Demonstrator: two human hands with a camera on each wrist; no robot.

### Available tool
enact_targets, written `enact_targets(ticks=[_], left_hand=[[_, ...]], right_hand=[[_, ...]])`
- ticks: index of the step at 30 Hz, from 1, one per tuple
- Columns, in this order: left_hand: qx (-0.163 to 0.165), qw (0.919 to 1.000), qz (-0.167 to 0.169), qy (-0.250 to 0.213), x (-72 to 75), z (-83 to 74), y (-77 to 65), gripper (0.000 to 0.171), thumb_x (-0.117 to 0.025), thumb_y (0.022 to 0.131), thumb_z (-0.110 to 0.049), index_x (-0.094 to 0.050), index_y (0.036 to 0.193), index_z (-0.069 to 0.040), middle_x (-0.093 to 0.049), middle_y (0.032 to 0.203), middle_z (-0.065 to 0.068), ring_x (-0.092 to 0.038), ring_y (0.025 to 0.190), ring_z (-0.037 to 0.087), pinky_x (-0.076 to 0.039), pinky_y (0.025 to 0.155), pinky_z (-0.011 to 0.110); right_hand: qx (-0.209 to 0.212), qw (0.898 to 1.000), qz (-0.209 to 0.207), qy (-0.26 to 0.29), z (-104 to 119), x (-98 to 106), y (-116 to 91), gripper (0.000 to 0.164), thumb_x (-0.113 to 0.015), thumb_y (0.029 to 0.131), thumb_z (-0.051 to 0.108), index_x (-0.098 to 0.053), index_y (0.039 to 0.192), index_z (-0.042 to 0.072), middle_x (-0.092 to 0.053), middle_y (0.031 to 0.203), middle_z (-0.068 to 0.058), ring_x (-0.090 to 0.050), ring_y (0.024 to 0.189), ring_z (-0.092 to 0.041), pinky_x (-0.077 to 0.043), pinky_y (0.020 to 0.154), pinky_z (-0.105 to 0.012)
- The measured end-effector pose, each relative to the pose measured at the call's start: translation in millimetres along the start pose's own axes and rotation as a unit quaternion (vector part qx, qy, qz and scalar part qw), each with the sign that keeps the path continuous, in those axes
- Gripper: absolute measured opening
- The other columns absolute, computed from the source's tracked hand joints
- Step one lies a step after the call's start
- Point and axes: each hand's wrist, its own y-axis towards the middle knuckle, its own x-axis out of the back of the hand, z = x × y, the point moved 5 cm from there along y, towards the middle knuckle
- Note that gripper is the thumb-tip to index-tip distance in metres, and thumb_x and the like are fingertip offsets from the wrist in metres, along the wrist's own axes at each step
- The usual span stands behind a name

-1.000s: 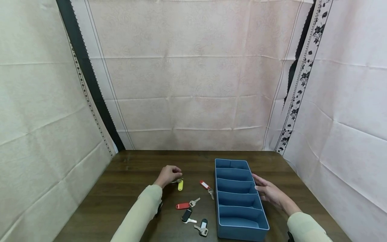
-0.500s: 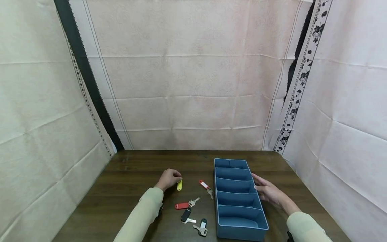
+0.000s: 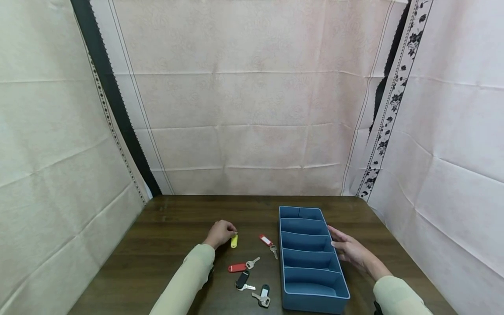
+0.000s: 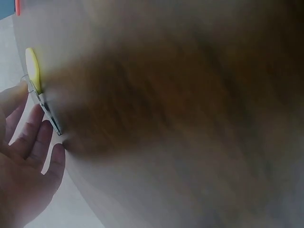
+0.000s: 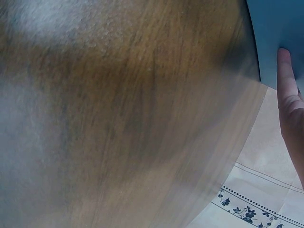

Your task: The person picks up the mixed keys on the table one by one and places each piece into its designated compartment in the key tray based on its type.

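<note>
My left hand (image 3: 220,233) is at the left of the table, thumb and fingertip pinching the ring of a key with a yellow tag (image 3: 234,241). In the left wrist view, the key (image 4: 50,114) extends from the ring beside the other fingers. A blue divided organizer box (image 3: 311,258) stands to the right. Against its right side rest the extended fingers of my right hand (image 3: 352,251); one finger (image 5: 285,71) touches the wall in the right wrist view.
Between left hand and box lie a red-tagged key (image 3: 266,240), another red-tagged key (image 3: 237,268), a black-tagged key (image 3: 242,280) and another black-tagged key (image 3: 264,294). The brown table (image 3: 173,262) is enclosed by pale cloth (image 3: 244,96).
My left hand has lowered slightly onto the yellow-tagged key, now covering the key's metal part in the head view. The right hand and box keep their places.
</note>
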Motion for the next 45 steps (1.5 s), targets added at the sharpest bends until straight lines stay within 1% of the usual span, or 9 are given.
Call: enact_targets(ticks=[8,13,17,22,26,32,34,40,45], left_hand=[[-0.010,0.9999,-0.007,0.012,0.3,0.8,0.6,0.007,-0.072,0.091,-0.013,-0.076,0.086,-0.013,-0.067,0.085,-0.001,-0.057,0.077,0.015,-0.048,0.070,0.036],[-0.010,0.9998,-0.002,0.016,1.7,-0.3,0.9,0.009,-0.071,0.092,-0.013,-0.075,0.084,-0.013,-0.066,0.083,-0.002,-0.056,0.075,0.014,-0.048,0.070,0.035],[-0.012,0.9999,0.004,0.007,5.6,-4.5,-1.3,0.009,-0.070,0.093,-0.012,-0.074,0.085,-0.012,-0.065,0.083,-0.002,-0.056,0.075,0.015,-0.048,0.070,0.035],[-0.029,0.9995,0.002,-0.011,13.7,-11.4,-3.6,0.008,-0.067,0.095,-0.010,-0.073,0.089,-0.009,-0.064,0.084,0.001,-0.056,0.073,0.015,-0.049,0.067,0.032],[-0.050,0.9985,-0.007,-0.022,20.9,-20.1,-2.7,0.008,-0.066,0.095,-0.010,-0.072,0.091,-0.008,-0.064,0.085,0.001,-0.058,0.074,0.014,-0.050,0.067,0.032],[-0.074,0.9965,-0.027,-0.029,29.8,-37.4,-1.3,0.007,-0.068,0.095,-0.015,-0.072,0.090,-0.012,-0.066,0.088,-0.002,-0.057,0.079,0.014,-0.049,0.072,0.035],[-0.078,0.9956,-0.031,-0.041,31.8,-43.7,-2.6,0.007,-0.067,0.096,-0.016,-0.072,0.091,-0.013,-0.065,0.090,-0.002,-0.057,0.080,0.014,-0.049,0.072,0.035],[-0.106,0.9906,-0.052,-0.069,38.1,-65.2,-10.4,0.006,-0.068,0.095,-0.015,-0.072,0.091,-0.013,-0.065,0.092,-0.001,-0.059,0.083,0.014,-0.050,0.073,0.036],[-0.106,0.9889,-0.054,-0.090,40.8,-79.3,-13.2,0.006,-0.068,0.095,-0.016,-0.073,0.092,-0.014,-0.066,0.093,-0.002,-0.060,0.086,0.013,-0.050,0.074,0.035]], right_hand=[[0.004,1.000,0.009,-0.001,1,-1,0,0.063,-0.046,0.104,0.013,-0.015,0.160,0.014,-0.011,0.163,-0.022,-0.031,0.139,-0.050,-0.044,0.098,-0.057],[0.005,1.000,0.015,0.001,1,-1,1,0.063,-0.046,0.105,0.013,-0.015,0.160,0.013,-0.012,0.162,-0.023,-0.030,0.139,-0.050,-0.044,0.098,-0.057],[0.002,1.000,0.015,0.003,0,0,1,0.063,-0.046,0.105,0.013,-0.015,0.160,0.014,-0.011,0.162,-0.022,-0.031,0.139,-0.049,-0.044,0.098,-0.057],[0.003,1.000,0.015,0.002,1,0,1,0.063,-0.045,0.105,0.012,-0.015,0.160,0.013,-0.012,0.162,-0.023,-0.030,0.139,-0.050,-0.044,0.098,-0.057],[0.005,1.000,0.014,0.001,1,0,0,0.062,-0.044,0.105,0.012,-0.015,0.160,0.013,-0.012,0.162,-0.024,-0.029,0.140,-0.050,-0.044,0.098,-0.057],[0.006,1.000,0.013,0.002,1,0,-1,0.063,-0.046,0.105,0.014,-0.015,0.160,0.014,-0.012,0.162,-0.023,-0.031,0.139,-0.050,-0.044,0.098,-0.058],[0.008,1.000,0.014,0.002,0,0,0,0.063,-0.046,0.105,0.014,-0.015,0.160,0.014,-0.012,0.162,-0.023,-0.031,0.139,-0.050,-0.043,0.098,-0.058],[0.011,1.000,0.016,-0.001,-1,0,0,0.063,-0.046,0.105,0.015,-0.015,0.160,0.014,-0.011,0.162,-0.022,-0.032,0.139,-0.049,-0.043,0.098,-0.057],[0.012,1.000,0.014,0.000,-1,1,0,0.064,-0.047,0.104,0.015,-0.016,0.160,0.014,-0.012,0.162,-0.022,-0.032,0.139,-0.050,-0.043,0.098,-0.058]])
